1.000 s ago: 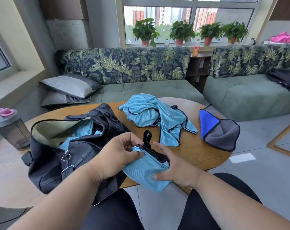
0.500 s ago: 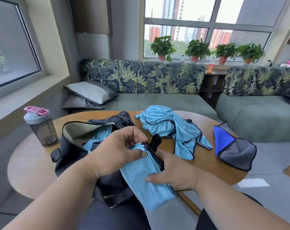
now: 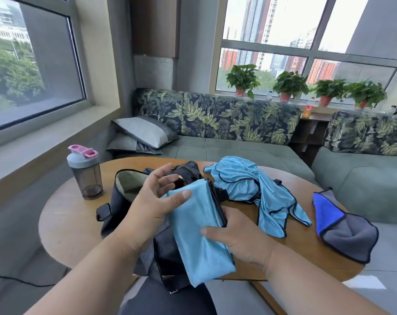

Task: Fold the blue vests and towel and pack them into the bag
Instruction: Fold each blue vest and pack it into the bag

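Counter (image 3: 63, 223) carries the open bag (image 3: 124, 201). Folded vest (image 3: 199, 228) sits over the bag's near edge. Right hand (image 3: 236, 237) grips its side; left hand (image 3: 152, 203) is spread, thumb pressing on top. Recommend holding the fold flat and feeding it in level, clear of the zip.

bright daylight pours through the windows (image 3: 283, 42) behind the sofa (image 3: 215, 123), washing the sky pale. soft shadows lie on the counter (image 3: 63, 214). wide-angle bending curves window frames; slight softness throughout.
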A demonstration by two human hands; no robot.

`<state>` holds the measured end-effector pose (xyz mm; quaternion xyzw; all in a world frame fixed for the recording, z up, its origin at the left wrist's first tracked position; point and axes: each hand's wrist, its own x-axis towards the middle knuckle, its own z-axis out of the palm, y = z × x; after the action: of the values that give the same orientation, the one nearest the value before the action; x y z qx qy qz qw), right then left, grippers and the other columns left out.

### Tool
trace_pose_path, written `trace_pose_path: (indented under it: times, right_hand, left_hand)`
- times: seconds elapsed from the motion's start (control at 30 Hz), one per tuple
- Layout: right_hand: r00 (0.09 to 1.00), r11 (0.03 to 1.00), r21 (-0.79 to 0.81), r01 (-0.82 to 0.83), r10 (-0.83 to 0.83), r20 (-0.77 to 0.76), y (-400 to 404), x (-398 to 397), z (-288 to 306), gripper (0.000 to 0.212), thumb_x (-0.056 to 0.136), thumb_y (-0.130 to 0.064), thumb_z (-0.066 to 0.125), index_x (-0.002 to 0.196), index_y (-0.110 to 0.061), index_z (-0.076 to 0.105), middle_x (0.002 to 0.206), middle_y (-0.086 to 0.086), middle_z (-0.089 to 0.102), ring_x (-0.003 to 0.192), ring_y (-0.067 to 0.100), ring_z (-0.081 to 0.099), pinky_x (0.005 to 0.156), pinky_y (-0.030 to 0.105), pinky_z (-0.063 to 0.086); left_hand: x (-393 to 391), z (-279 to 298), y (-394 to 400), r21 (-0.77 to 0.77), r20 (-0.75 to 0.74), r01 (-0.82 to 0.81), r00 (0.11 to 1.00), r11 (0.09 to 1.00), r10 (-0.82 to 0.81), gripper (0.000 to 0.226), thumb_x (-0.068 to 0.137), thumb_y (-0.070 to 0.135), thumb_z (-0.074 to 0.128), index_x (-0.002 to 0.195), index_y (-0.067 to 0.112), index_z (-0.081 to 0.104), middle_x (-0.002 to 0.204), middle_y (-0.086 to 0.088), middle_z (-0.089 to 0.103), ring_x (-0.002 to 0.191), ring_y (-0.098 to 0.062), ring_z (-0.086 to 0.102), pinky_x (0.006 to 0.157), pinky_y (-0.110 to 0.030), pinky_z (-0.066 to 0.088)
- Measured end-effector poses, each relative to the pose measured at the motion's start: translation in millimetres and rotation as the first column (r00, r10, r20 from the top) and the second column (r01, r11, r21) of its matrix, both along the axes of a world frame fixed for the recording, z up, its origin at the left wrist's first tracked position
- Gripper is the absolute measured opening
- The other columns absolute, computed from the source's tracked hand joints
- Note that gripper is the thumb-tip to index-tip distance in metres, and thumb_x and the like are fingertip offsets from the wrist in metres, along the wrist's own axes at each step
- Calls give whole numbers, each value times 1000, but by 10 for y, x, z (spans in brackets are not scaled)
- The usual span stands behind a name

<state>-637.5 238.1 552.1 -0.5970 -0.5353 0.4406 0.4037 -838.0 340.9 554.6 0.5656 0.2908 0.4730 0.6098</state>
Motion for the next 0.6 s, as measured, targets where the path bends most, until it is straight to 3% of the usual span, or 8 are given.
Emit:
trace_pose_path:
  times: [0.1, 0.13, 0.2, 0.27, 0.37, 0.43, 0.5, 0.6]
  right_hand:
    - [986, 998, 22, 51, -47, -159, 123, -100, 64, 30, 97, -9, 73, 126, -13, 69, 120, 4, 77, 111, 27, 74, 104, 50, 56]
    - [979, 998, 24, 52, -46, -200, 162, -138, 90, 30, 98, -8, 71, 127, -12, 69, 121, 5, 77, 112, 27, 74, 104, 48, 57]
    - [971, 1000, 14, 17, -13, -240, 257, -225, 149, 29, 100, -8, 68, 128, -11, 69, 121, 6, 77, 112, 27, 74, 103, 45, 57]
    - [972, 997, -41, -62, 51, -231, 342, -296, 183, 29, 101, -12, 67, 129, -12, 70, 122, 7, 77, 113, 27, 74, 104, 45, 57]
    - [966, 984, -125, -129, 96, -241, 442, -351, 179, 28, 100, -17, 70, 127, -11, 72, 120, 8, 77, 113, 27, 74, 104, 45, 56]
    - [966, 988, -138, -71, 34, -256, 484, -346, 152, 25, 98, -22, 73, 120, -11, 75, 115, 6, 79, 110, 24, 75, 103, 44, 57]
    - [989, 992, -111, 55, -69, -127, 519, -305, 132, 28, 94, -37, 77, 110, -14, 78, 108, 0, 80, 105, 19, 76, 100, 38, 57]
    - [953, 962, 10, 273, -272, 133, 593, -172, 62, 32, 90, -52, 74, 99, -21, 75, 96, -2, 77, 92, 15, 73, 80, 30, 59]
  left_hand:
    - [-55, -110, -71, -210, 35, -30, 999, 977, 38, 117, 52, 57, 101, 153, 39, 43, 147, 1, 57, 135, -19, 59, 115, -48, 46]
    - [-66, -121, -135, -268, 44, 42, 999, 963, -31, 110, 63, 55, 96, 156, 30, 42, 146, -2, 60, 131, -23, 64, 114, -49, 47]
    - [-77, -96, -239, -377, 103, 208, 978, 903, -182, 71, 91, 46, 80, 148, 11, 56, 138, -15, 68, 124, -35, 68, 111, -53, 48]
    - [-102, -74, -277, -480, 157, 233, 971, 846, -179, 44, 101, 33, 67, 134, 4, 68, 131, -23, 70, 121, -43, 68, 110, -57, 48]
    - [-119, -87, -236, -555, 202, 189, 975, 810, -90, 38, 103, 28, 62, 130, 2, 70, 128, -25, 71, 117, -44, 69, 106, -57, 51]
    - [-119, -107, -202, -587, 209, 152, 977, 795, -33, 39, 104, 28, 60, 131, 2, 70, 127, -24, 71, 116, -44, 70, 103, -56, 53]
    - [-135, -130, -155, -613, 204, 118, 979, 781, 12, 40, 104, 30, 60, 132, 3, 69, 127, -23, 72, 117, -43, 70, 103, -56, 53]
    - [-196, -95, -34, -642, 175, 60, 982, 764, 70, 39, 102, 30, 64, 130, 2, 69, 123, -22, 74, 110, -41, 73, 99, -55, 54]
